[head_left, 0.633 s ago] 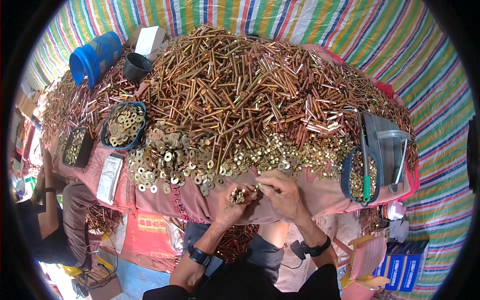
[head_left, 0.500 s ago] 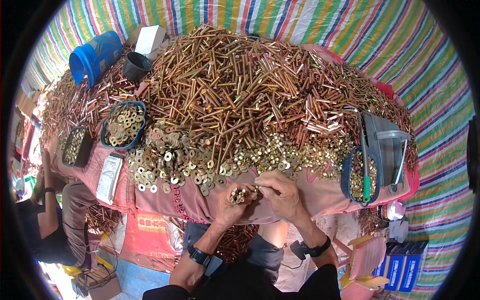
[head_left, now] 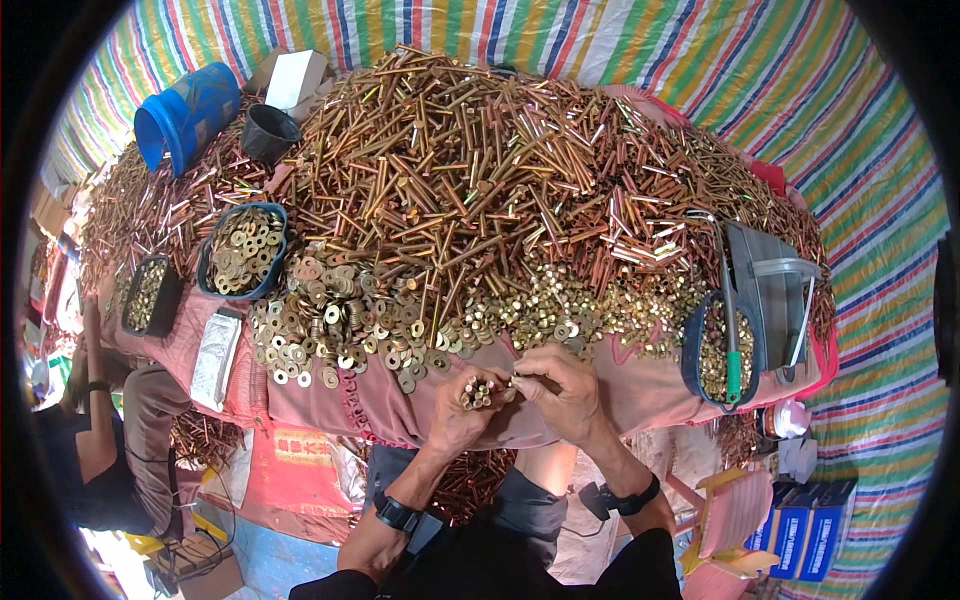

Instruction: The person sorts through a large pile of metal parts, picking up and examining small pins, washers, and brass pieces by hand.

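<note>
My left hand (head_left: 455,418) is closed around a bundle of gold-coloured bolts (head_left: 480,394), their ends pointing up. Beside it, my right hand (head_left: 566,398) has its fingertips pinched together, meeting the fingertips of the left. Whatever lies in that pinch is too small to make out. Both hands are at the near edge of a cloth-covered work surface (head_left: 400,415). Just beyond them lie loose brass-coloured nuts (head_left: 620,312) and, to the left, heaped flat washers (head_left: 335,315). A large mound of long bolts (head_left: 470,170) rises behind.
A blue tub of washers (head_left: 242,252) and a dark tray of nuts (head_left: 152,296) stand left; a blue tub of nuts (head_left: 715,350) with a green-handled tool (head_left: 733,370) is right. A blue bucket (head_left: 190,115) lies far left. Another person's arm (head_left: 95,400) shows at left.
Both hands stay in nearly the same place, the left still around the bolts. The right fingers have shifted only slightly at the pinch.
</note>
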`<state>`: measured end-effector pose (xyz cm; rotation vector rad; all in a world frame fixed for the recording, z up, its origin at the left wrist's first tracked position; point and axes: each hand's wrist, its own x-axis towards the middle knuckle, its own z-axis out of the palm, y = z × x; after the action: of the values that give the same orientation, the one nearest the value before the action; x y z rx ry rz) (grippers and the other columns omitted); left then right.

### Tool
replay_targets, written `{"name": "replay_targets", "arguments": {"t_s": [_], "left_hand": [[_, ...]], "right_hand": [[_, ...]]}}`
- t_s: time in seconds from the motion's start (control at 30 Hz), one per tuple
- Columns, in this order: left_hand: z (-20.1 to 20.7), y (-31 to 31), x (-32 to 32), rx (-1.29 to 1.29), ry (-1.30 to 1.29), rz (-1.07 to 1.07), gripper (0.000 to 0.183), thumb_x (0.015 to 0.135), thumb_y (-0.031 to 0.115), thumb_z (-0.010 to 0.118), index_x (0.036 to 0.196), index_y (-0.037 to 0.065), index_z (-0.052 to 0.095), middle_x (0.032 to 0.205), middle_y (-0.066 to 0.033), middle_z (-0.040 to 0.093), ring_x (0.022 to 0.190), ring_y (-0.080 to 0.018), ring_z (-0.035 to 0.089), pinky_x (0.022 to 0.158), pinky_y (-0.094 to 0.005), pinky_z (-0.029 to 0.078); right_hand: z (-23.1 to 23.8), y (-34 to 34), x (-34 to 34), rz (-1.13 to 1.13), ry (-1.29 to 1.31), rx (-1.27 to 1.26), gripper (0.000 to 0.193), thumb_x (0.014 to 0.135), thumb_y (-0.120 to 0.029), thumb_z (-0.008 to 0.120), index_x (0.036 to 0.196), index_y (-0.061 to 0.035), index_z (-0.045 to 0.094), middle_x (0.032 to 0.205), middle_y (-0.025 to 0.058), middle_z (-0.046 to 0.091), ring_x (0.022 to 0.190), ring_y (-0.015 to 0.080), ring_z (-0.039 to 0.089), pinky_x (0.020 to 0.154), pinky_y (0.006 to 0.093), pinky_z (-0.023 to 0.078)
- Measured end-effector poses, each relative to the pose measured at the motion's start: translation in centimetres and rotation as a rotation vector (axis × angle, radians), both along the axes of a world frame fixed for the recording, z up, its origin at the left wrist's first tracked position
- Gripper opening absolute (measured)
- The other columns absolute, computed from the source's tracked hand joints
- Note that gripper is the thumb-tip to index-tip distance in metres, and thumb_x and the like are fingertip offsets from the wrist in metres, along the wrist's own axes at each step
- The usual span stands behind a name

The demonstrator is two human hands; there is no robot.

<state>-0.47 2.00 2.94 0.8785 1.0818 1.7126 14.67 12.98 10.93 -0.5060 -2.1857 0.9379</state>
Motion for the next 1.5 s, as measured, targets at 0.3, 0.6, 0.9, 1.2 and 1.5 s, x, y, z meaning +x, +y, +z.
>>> {"name": "replay_targets", "arguments": {"t_s": [0.3,0.6,0.9,1.2,1.5], "left_hand": [[-2.0,0.1,-0.6,0.039,0.128,-0.037,0.024,0.084,-0.013,0.071,0.104,0.000,0.067,0.111,-0.0100,0.076,0.100,-0.0148,0.069,0.087,-0.0309,0.057],[-1.1,0.1,-0.5,0.017,0.317,0.018,0.024,0.081,-0.008,0.074,0.102,0.003,0.068,0.107,-0.0113,0.077,0.099,-0.0197,0.072,0.087,-0.0339,0.057],[-1.8,-0.1,-0.6,0.003,0.156,-0.050,0.028,0.078,-0.013,0.067,0.102,0.001,0.068,0.108,-0.0103,0.076,0.100,-0.0172,0.070,0.090,-0.0323,0.055],[-2.0,-0.2,-0.6,-0.006,0.147,-0.063,0.028,0.077,-0.010,0.061,0.102,-0.001,0.067,0.111,-0.0112,0.075,0.104,-0.0166,0.068,0.091,-0.0316,0.054],[-1.8,-0.3,-0.9,0.080,0.071,-0.114,0.026,0.076,-0.007,0.062,0.101,-0.001,0.067,0.109,-0.0129,0.076,0.104,-0.0192,0.070,0.091,-0.0331,0.055]], "right_hand": [[-0.5,-0.8,0.5,-0.016,0.093,-0.171,0.013,0.092,0.002,0.075,0.104,0.0009,0.070,0.106,0.0144,0.075,0.099,0.0260,0.073,0.087,0.0352,0.057],[0.5,-1.6,0.9,-0.095,0.004,-0.039,0.021,0.089,-0.005,0.082,0.107,-0.0017,0.070,0.097,0.0108,0.072,0.083,0.0228,0.069,0.073,0.0323,0.056],[-0.2,-1.9,0.9,-0.129,-0.047,0.044,0.031,0.090,-0.016,0.086,0.114,-0.0022,0.074,0.091,0.0077,0.069,0.078,0.0166,0.065,0.068,0.0317,0.054],[0.1,-2.6,0.8,-0.166,-0.058,-0.066,0.027,0.086,-0.019,0.090,0.095,-0.0028,0.071,0.090,0.0057,0.069,0.075,0.0122,0.063,0.062,0.0296,0.051],[0.3,-3.1,0.6,-0.189,-0.102,-0.125,0.029,0.083,-0.014,0.091,0.097,-0.0017,0.069,0.093,0.0064,0.070,0.082,0.0150,0.070,0.070,0.0286,0.057]]}}
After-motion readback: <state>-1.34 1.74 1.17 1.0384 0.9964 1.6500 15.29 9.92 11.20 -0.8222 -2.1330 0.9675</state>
